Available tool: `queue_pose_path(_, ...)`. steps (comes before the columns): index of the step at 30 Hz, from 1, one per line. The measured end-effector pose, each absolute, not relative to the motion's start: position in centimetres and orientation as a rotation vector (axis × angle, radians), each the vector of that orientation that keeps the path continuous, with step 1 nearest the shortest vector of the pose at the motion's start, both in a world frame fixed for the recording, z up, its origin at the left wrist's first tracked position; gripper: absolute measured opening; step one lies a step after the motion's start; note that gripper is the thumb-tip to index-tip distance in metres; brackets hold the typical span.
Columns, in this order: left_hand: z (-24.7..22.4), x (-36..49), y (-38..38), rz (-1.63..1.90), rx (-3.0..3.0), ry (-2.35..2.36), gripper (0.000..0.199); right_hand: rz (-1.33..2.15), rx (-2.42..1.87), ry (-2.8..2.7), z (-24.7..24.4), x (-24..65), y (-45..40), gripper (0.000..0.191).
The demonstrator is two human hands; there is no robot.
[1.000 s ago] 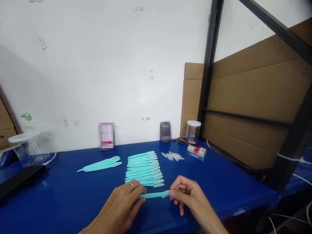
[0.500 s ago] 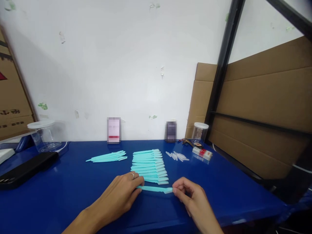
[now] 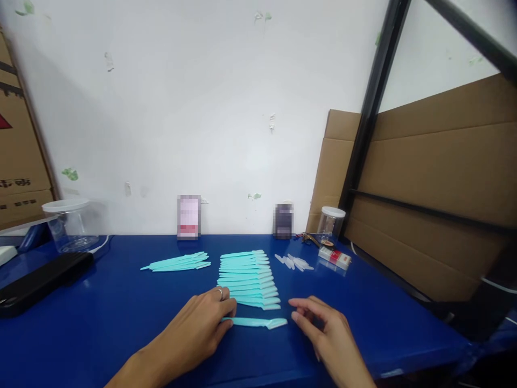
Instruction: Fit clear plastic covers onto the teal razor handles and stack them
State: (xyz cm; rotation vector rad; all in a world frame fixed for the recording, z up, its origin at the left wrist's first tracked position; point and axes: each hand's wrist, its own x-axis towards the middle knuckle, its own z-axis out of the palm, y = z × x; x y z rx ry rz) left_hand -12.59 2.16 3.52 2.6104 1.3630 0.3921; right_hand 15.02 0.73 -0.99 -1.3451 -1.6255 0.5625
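Observation:
My left hand (image 3: 205,326) pinches the handle end of a teal eyebrow razor (image 3: 252,322) just above the table. Its blade end, with a whitish cover, points right. My right hand (image 3: 321,326) is off that end, thumb and fingers apart, holding nothing I can see. Beyond the hands lies a column of several teal eyebrow razors (image 3: 244,277) side by side, whitish ends to the right; my left fingers overlap its near edge. A smaller bunch of teal razors (image 3: 180,262) rests to the left. To the right of the column is a small scatter of translucent white caps (image 3: 294,262).
The blue table (image 3: 121,307) meets a white wall. A black power bank-like block (image 3: 44,283) and a clear lidded jar (image 3: 72,226) stand left. At right are a red-and-white small box (image 3: 335,257), another clear jar (image 3: 331,223) and a black metal post (image 3: 365,129). Two blurred upright panels lean at the back.
My right hand has let go of the razor's covered end and moved slightly right, its fingers parting. The left hand keeps the razor, which sits a little nearer to me.

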Motion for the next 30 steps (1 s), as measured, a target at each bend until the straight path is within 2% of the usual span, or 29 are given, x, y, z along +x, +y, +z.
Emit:
queue_pose_path(5,3.0,-13.2,2.7,0.387,2.582,1.388,0.012,0.224,-1.617,-1.714,-0.1,19.3,2.8,0.027)
queue_pose_path(10,2.5,-13.9,3.2,0.416,2.533,1.402,0.013,0.118,-1.87,-1.97,1.8,20.0,7.2,0.025)
queue_pose_path(16,2.4,-14.0,3.4,0.419,2.512,1.406,0.012,-0.018,-1.904,-2.096,3.2,16.4,11.6,0.025)
queue_pose_path(24,2.8,-14.7,3.5,0.417,2.489,1.439,0.013,-0.084,-1.935,-2.094,2.4,15.3,12.4,0.018)
queue_pose_path(30,2.6,-14.9,3.6,0.484,2.486,1.423,0.013,-0.043,-1.826,-1.968,2.5,16.8,9.6,0.031)
